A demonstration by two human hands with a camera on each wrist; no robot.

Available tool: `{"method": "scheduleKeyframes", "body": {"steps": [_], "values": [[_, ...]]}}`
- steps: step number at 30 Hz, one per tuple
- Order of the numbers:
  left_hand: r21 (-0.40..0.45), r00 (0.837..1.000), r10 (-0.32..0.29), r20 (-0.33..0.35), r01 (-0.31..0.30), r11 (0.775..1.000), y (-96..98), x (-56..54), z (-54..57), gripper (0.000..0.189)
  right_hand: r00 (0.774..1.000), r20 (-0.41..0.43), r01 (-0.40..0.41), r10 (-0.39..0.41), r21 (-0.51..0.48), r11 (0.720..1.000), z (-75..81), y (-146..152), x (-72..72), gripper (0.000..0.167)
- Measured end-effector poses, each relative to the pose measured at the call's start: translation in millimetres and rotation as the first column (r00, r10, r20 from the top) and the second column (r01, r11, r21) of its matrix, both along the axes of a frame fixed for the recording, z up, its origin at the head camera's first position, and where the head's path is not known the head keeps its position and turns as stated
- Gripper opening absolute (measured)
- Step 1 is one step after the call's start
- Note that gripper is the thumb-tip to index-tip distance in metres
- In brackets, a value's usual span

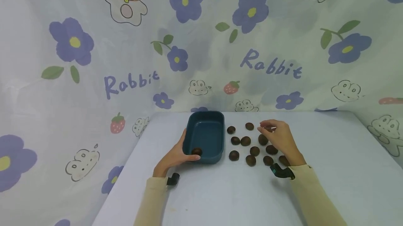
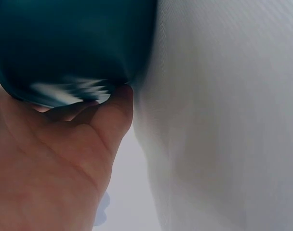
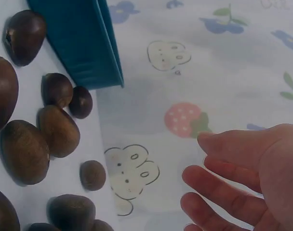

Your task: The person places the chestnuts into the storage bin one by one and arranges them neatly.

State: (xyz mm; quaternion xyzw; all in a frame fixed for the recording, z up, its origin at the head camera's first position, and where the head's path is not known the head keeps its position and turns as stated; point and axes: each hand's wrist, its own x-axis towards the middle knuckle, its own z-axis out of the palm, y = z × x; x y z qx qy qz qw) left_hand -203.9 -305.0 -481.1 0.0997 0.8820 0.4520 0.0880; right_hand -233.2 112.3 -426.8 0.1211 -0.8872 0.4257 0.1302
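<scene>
On the left of the table's middle stands a dark teal rectangular plastic box [image 1: 206,135], upright. One chestnut [image 1: 196,152] lies inside it, at the near end. My left hand [image 1: 173,156] holds the box by its near left corner, fingers along the side and thumb at the near wall. To the right of the box lie several loose brown chestnuts [image 1: 245,141]. Above their far right part hovers my right hand [image 1: 280,136]; in the right wrist view its fingers [image 3: 199,180] are loosely bent, with a gap to the thumb and nothing held.
A white-covered table [image 1: 236,198] carries everything. Behind it hangs a white cloth [image 1: 211,44] printed with rabbits, strawberries and purple flowers, meeting the table's far edge just past the box. Dark wrist cameras [image 1: 281,171] sit at both cuffs.
</scene>
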Motion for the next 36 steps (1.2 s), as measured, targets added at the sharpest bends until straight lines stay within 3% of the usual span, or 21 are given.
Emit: {"method": "scheduleKeyframes", "body": {"steps": [7, 13, 22, 30, 36], "values": [[0.003, 1.0, 0.007, -0.004, -0.007, 1.0, -3.5, 0.2, 4.6, 0.135, 1.0, -0.008, 0.003, -0.003, 0.018, 1.0, -9.4, 9.2, -6.9, 0.024], [0.028, 1.0, -0.01, -0.027, 0.011, 1.0, -4.7, 1.1, 4.4, 0.134, 0.995, 0.1, 0.017, -0.023, 0.056, 0.998, -17.7, 16.4, -9.1, 0.028], [0.029, 1.0, -0.011, -0.011, 0.012, 1.0, -1.4, 2.7, 3.3, 0.134, 0.963, 0.262, 0.02, -0.064, 0.166, 0.986, -34.7, 20.4, -11.9, 0.043], [0.013, 1.0, -0.003, 0.011, 0.003, 1.0, 1.5, 0.3, -0.5, 0.135, 0.938, 0.336, 0.007, -0.08, 0.213, 0.977, -42.5, 20.6, -13.4, 0.051], [0.01, 1.0, -0.006, 0.018, 0.006, 1.0, 2.5, -1.6, -2.0, 0.136, 0.937, 0.342, -0.007, -0.075, 0.234, 0.972, -48.1, 21.8, -14.5, 0.052]]}}
